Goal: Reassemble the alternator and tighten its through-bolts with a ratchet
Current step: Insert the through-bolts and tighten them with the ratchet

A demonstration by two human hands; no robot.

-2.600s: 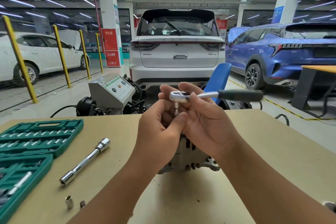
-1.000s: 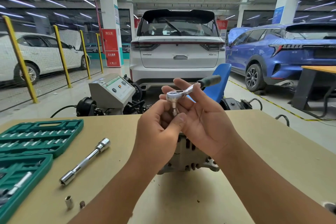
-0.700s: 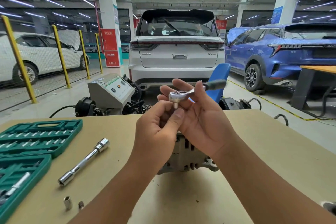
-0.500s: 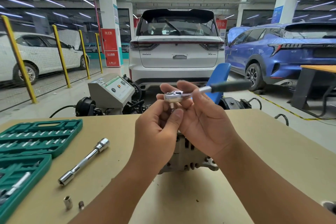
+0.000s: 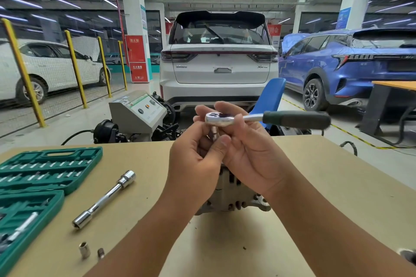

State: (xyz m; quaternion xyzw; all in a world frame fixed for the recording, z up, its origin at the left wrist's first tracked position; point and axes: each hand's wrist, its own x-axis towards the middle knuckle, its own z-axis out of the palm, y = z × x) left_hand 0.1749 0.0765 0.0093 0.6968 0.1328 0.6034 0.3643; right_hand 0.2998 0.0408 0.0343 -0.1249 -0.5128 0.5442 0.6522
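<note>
A chrome ratchet (image 5: 221,118) with a dark green handle (image 5: 296,119) is held up over the table, handle pointing right. My right hand (image 5: 249,153) grips the ratchet at its head. A small socket (image 5: 213,131) hangs under the head, and my left hand (image 5: 198,162) pinches it between thumb and fingers. The grey alternator (image 5: 231,195) stands on the tan table (image 5: 337,198) under my hands, mostly hidden by them.
A green socket-set case (image 5: 45,168) lies open at the left edge. A chrome extension bar (image 5: 105,198) lies beside it, with two small loose sockets (image 5: 85,249) nearer me. Beyond the table stand a grey test machine (image 5: 137,110), a blue chair and parked cars.
The ratchet handle swung back toward the far side, then round to the right again, now blurred with motion. My left hand kept its pinch on the socket below the head.
</note>
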